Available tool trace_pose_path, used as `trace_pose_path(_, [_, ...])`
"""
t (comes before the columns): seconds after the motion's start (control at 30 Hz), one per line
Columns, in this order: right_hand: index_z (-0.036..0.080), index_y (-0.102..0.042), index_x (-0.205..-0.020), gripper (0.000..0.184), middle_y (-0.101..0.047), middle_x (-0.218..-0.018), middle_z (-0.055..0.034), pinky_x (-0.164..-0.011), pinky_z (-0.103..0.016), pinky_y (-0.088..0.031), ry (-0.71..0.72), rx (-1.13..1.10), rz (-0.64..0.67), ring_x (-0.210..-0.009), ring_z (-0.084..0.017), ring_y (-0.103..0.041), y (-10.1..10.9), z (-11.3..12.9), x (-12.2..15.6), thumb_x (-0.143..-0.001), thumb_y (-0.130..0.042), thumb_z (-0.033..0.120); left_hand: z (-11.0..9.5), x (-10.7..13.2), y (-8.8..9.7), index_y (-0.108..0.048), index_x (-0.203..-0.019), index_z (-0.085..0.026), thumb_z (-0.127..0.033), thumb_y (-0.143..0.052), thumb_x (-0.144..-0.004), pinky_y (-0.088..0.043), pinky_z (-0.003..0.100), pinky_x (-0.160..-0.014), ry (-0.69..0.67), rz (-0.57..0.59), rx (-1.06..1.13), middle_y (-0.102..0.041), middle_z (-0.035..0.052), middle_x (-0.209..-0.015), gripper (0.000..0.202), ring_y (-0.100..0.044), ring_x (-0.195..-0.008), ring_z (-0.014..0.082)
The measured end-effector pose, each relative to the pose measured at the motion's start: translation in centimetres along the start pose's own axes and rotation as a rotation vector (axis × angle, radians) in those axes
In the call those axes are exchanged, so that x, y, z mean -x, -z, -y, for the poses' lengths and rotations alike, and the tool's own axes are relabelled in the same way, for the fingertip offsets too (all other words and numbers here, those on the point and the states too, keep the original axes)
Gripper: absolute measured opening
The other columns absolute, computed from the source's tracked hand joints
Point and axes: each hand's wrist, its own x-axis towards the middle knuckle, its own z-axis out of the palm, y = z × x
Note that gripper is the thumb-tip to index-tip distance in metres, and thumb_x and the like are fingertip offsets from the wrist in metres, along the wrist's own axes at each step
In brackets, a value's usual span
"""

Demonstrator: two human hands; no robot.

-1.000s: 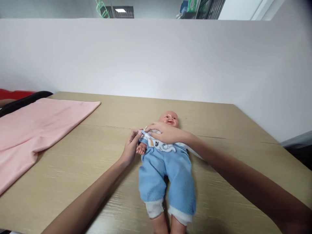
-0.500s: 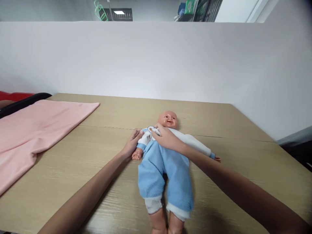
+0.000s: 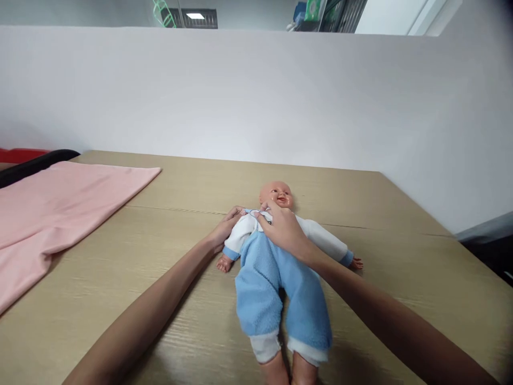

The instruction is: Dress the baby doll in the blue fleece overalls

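A baby doll (image 3: 276,193) lies on its back on the wooden table (image 3: 360,203), head away from me. It wears a white and blue romper (image 3: 276,289). My left hand (image 3: 226,229) grips the romper at the doll's near-left shoulder, fingers curled on the cloth. My right hand (image 3: 282,227) rests on the doll's chest and pinches the romper's collar just under the chin. Both doll arms lie spread out to the sides.
A pink cloth (image 3: 52,206) is spread over the table's left part. A dark rounded chair back (image 3: 36,163) shows behind it at the far left. A white partition wall (image 3: 256,96) runs along the table's far and right edges.
Both hands have moved up from the doll's chest to the collar under the chin. The doll's left sleeve and hand, covered a second ago, now lie in plain view.
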Motion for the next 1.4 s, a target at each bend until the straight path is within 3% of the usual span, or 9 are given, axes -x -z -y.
trace_pose_path(0.17, [0.022, -0.066, -0.106, 0.015, -0.082, -0.099, -0.0084, -0.075, -0.032, -0.043, -0.002, -0.057, -0.003, -0.089, -0.026, -0.075, 0.2, -0.9, -0.2, -0.102, -0.067, 0.036, 0.3, -0.8, -0.6, -0.063, -0.099, -0.024, -0.054, -0.094, -0.081, -0.05, 0.024, -0.066, -0.007, 0.028, 0.015, -0.069, -0.0048, -0.087, 0.047, -0.061, -0.071, 0.0118])
trace_pose_path(0.33, [0.024, -0.065, -0.099, 0.016, -0.081, -0.096, -0.0069, -0.075, -0.033, -0.043, -0.011, -0.066, -0.028, -0.09, -0.028, -0.074, 0.7, -1.0, 0.0, -0.102, -0.065, 0.04, 0.7, -3.2, -1.7, -0.071, -0.092, -0.023, -0.045, -0.096, -0.075, -0.056, 0.03, -0.074, 0.02, 0.102, 0.005, -0.074, -0.0007, -0.089, 0.038, -0.068, -0.076, 0.0166])
trace_pose_path(0.47, [0.025, -0.066, -0.098, 0.015, -0.081, -0.095, -0.0064, -0.075, -0.034, -0.042, -0.052, -0.037, -0.024, -0.088, -0.028, -0.074, 2.1, -1.6, 0.4, -0.099, -0.067, 0.04, 0.7, -3.5, -1.7, -0.077, -0.095, -0.022, -0.039, -0.088, -0.085, -0.058, 0.032, -0.081, 0.038, 0.171, -0.042, -0.077, 0.0021, -0.095, 0.023, -0.071, -0.084, 0.0196])
trace_pose_path(0.6, [0.026, -0.068, -0.095, 0.018, -0.08, -0.089, -0.0056, -0.073, -0.034, -0.041, -0.093, 0.03, -0.023, -0.083, -0.029, -0.072, 3.1, -2.9, 0.9, -0.096, -0.07, 0.044, 0.4, -2.9, -1.2, -0.076, -0.1, -0.02, -0.048, -0.09, -0.084, -0.055, 0.03, -0.074, 0.059, 0.191, -0.126, -0.074, 0.0034, -0.095, 0.035, -0.068, -0.079, 0.0173])
trace_pose_path(0.83, [0.026, -0.068, -0.094, 0.018, -0.078, -0.082, -0.0043, -0.071, -0.034, -0.041, -0.076, 0.025, -0.034, -0.078, -0.028, -0.071, 2.7, -3.2, 1.6, -0.097, -0.068, 0.044, -4.1, -1.3, -0.6, -0.074, -0.109, -0.022, -0.048, -0.096, -0.079, -0.051, 0.029, -0.08, 0.022, 0.168, -0.521, -0.075, 0.0074, -0.108, 0.046, -0.068, -0.101, 0.0243])
trace_pose_path(0.93, [0.026, -0.07, -0.095, 0.017, -0.081, -0.087, -0.0061, -0.072, -0.034, -0.041, -0.08, 0.042, -0.047, -0.082, -0.029, -0.073, 2.9, -3.6, 1.4, -0.096, -0.069, 0.043, -6.0, -0.2, -0.2, -0.068, -0.117, -0.025, -0.043, -0.1, -0.07, -0.047, 0.031, -0.076, 0.06, 0.279, -0.838, -0.075, 0.0016, -0.096, 0.058, -0.068, -0.087, 0.024])
trace_pose_path(1.03, [0.026, -0.07, -0.093, 0.016, -0.081, -0.088, -0.0055, -0.071, -0.034, -0.04, -0.115, 0.07, -0.068, -0.081, -0.028, -0.072, 3.5, -4.7, 1.4, -0.093, -0.071, 0.042, -6.5, 0.3, 0.3, -0.07, -0.113, -0.028, -0.037, -0.094, -0.073, -0.041, 0.03, -0.069, 0.022, 0.293, -0.98, -0.07, -0.0041, -0.08, 0.048, -0.06, -0.071, 0.0217])
trace_pose_path(1.17, [0.027, -0.068, -0.092, 0.026, -0.076, -0.078, -0.0026, -0.069, -0.034, -0.038, -0.21, 0.102, -0.054, -0.076, -0.027, -0.068, 4.1, -5.6, 1.7, -0.094, -0.072, 0.053, -5.9, -0.2, 0.8, -0.07, -0.116, -0.028, -0.034, -0.087, -0.074, -0.043, 0.031, -0.073, -0.037, 0.255, -1.035, -0.075, -0.0016, -0.089, 0.046, -0.064, -0.079, 0.0247])
trace_pose_path(1.4, [0.025, -0.07, -0.09, 0.048, -0.076, -0.092, -0.0036, -0.077, -0.037, -0.047, -0.135, -0.062, 0.278, -0.087, -0.027, -0.069, 6.5, -6.8, 3.6, -0.104, -0.053, 0.067, -6.2, -0.3, 0.6, -0.068, -0.125, -0.029, -0.043, -0.079, -0.085, -0.045, 0.032, -0.076, -0.036, 0.246, -1.184, -0.077, 0.0012, -0.099, 0.044, -0.068, -0.089, 0.0279])
